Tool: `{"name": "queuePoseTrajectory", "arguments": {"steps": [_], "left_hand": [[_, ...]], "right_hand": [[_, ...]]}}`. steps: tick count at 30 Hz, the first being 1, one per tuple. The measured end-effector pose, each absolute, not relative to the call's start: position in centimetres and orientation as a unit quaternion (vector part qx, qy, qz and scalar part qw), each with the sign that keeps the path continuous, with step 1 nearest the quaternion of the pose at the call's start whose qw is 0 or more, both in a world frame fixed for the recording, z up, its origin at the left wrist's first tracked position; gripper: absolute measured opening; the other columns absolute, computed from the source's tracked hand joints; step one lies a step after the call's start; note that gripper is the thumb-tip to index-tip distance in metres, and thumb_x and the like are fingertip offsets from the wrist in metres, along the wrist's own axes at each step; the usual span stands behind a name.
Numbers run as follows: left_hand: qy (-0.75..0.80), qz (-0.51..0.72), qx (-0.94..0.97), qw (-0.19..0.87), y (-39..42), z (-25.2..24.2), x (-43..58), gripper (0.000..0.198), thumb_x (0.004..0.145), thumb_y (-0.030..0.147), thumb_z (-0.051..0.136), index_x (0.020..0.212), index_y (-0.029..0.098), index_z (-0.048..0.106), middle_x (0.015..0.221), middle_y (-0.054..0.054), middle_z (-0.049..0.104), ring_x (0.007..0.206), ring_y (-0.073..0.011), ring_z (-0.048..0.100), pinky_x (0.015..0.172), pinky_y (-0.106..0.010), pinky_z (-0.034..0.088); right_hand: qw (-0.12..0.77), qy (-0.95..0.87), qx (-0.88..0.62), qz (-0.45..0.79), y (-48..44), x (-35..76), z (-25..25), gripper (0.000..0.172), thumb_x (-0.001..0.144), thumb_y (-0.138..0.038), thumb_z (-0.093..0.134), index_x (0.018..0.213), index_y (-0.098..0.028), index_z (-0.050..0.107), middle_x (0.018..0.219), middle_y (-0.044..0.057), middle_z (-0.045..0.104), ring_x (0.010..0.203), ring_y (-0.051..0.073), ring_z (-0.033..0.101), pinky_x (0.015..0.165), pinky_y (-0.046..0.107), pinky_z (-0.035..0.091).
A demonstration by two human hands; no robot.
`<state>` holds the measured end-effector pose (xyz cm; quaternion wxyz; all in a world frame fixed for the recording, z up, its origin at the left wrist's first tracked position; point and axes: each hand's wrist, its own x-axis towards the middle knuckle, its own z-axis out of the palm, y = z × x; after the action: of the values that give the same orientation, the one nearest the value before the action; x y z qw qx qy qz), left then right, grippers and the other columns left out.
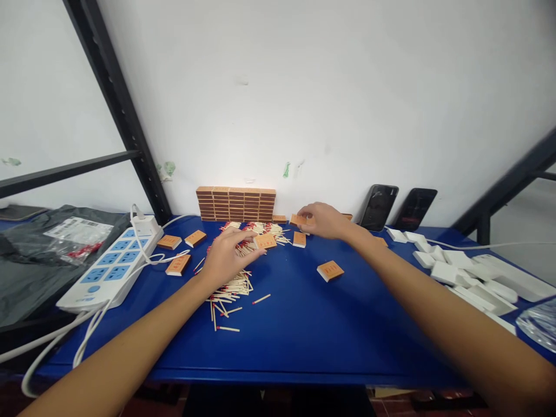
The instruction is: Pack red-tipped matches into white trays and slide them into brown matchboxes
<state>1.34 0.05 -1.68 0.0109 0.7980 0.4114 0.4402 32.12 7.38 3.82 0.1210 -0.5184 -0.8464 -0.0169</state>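
Note:
My left hand (228,255) rests on a pile of loose matches (237,284) on the blue table (304,324), fingers curled, pinching an orange matchbox (265,241). My right hand (324,221) reaches to the back of the table, its fingers closed on another orange matchbox (297,220). Further matchboxes lie loose: one (330,270) in the middle, one (299,239) under my right hand, and several at the left (178,264). A stacked wall of matchboxes (236,204) stands against the white wall.
A white and blue power strip (110,266) with cables lies at the left, next to a grey plastic bag (39,255). Two dark phones (377,207) lean on the wall. White boxes (460,272) are heaped at the right. Black shelf posts (125,121) frame the table.

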Motion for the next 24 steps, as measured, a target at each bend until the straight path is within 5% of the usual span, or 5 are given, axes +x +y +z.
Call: {"name": "queuePoseTrajectory", "arguments": {"steps": [5, 13, 18, 24], "left_hand": [[0.396, 0.443, 0.804, 0.01, 0.2, -1.9, 1.5, 0.035, 0.086, 0.043, 0.085, 0.112, 0.022, 0.078, 0.102, -0.007, 0.076, 0.094, -0.0235, 0.072, 0.086, -0.04, 0.06], [0.375, 0.435, 0.818, 0.019, 0.2, -1.9, 1.5, 0.037, 0.086, 0.044, 0.085, 0.116, 0.022, 0.078, 0.101, -0.007, 0.077, 0.094, -0.0244, 0.071, 0.084, -0.04, 0.06], [0.406, 0.427, 0.807, 0.035, 0.1, -1.8, 1.5, 0.043, 0.091, 0.044, 0.08, 0.128, 0.023, 0.074, 0.113, -0.009, 0.078, 0.104, -0.0269, 0.072, 0.091, -0.044, 0.06], [0.402, 0.424, 0.812, 0.01, 0.2, -1.8, 1.8, 0.037, 0.097, 0.037, 0.073, 0.131, 0.023, 0.071, 0.114, -0.009, 0.078, 0.107, -0.0284, 0.072, 0.097, -0.049, 0.058]], "right_hand": [[0.073, -0.884, -0.433, 0.159, 1.6, 31.5, 4.7, 0.035, 0.085, -0.043, 0.076, 0.113, -0.022, 0.079, 0.114, 0.009, 0.078, 0.104, 0.028, 0.07, 0.086, 0.037, 0.054], [0.234, -0.831, -0.401, 0.307, 2.0, 28.3, 3.0, 0.063, 0.084, -0.049, 0.08, 0.139, -0.022, 0.068, 0.121, 0.011, 0.075, 0.085, 0.019, 0.07, 0.074, 0.034, 0.055], [0.235, -0.851, -0.392, 0.257, 4.3, 28.5, 2.9, 0.044, 0.084, -0.051, 0.079, 0.115, -0.019, 0.078, 0.094, 0.007, 0.077, 0.077, 0.018, 0.066, 0.068, 0.032, 0.051], [0.236, -0.802, -0.535, 0.123, 10.3, 31.4, 1.8, 0.031, 0.084, -0.039, 0.078, 0.104, -0.015, 0.078, 0.097, 0.009, 0.08, 0.078, 0.019, 0.07, 0.072, 0.03, 0.052]]}}
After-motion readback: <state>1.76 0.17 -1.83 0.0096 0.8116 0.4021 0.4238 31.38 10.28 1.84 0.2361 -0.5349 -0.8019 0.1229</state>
